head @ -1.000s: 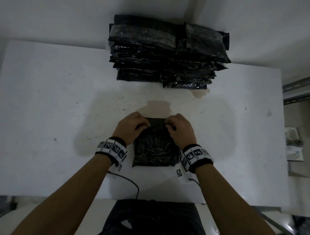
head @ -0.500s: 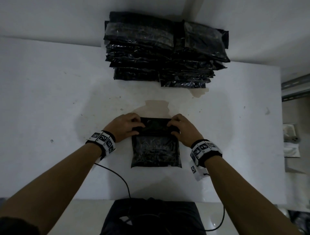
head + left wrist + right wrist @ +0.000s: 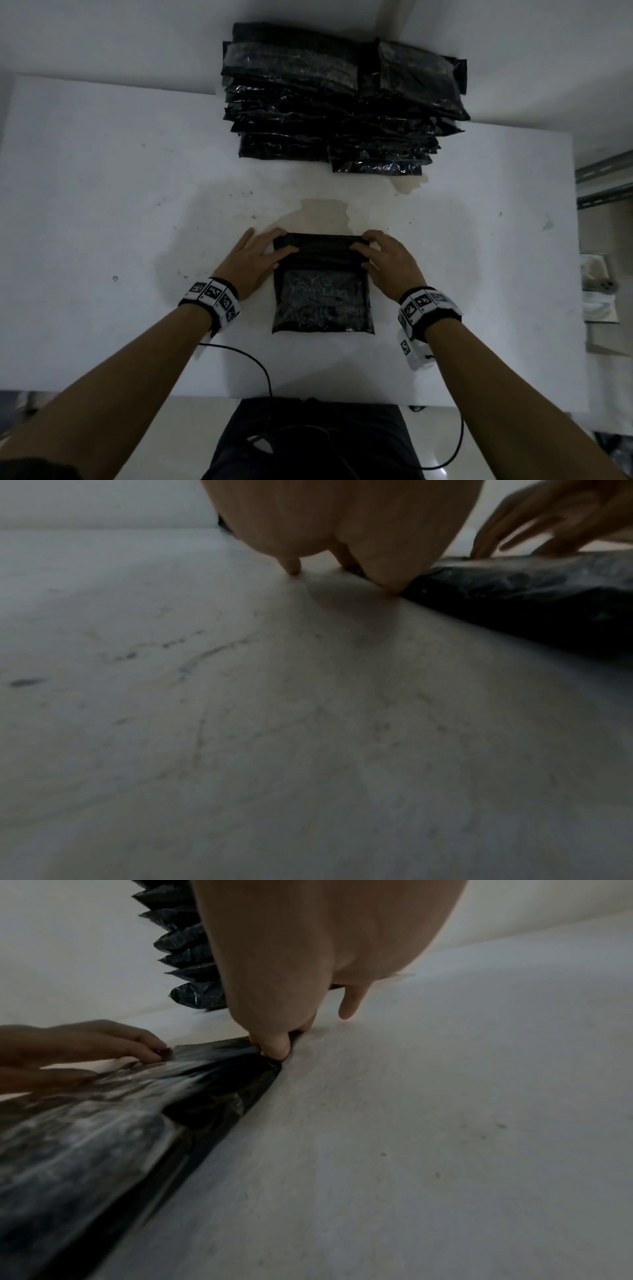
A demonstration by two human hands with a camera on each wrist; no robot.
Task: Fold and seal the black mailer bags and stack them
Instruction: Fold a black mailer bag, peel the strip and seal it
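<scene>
- Two hands work the far edge of one black mailer bag (image 3: 322, 294), which lies flat on the white surface (image 3: 102, 205) right in front of the person, its folded flap (image 3: 320, 248) running left to right.
- The left hand (image 3: 255, 262) pinches the flap's left corner between thumb and fingers; the right hand (image 3: 390, 262) pinches the right corner, a grip the right wrist view shows plainly, with the little finger held off.
- The stack of sealed bags (image 3: 339, 102) sits straight ahead at the far side of the surface, well apart from the bag, slightly to the right.
- Both hands are about equally near the stack, so I'd judge the bag goes straight forward once the flap is pressed down.
- Whether the seal has stuck I cannot tell.
</scene>
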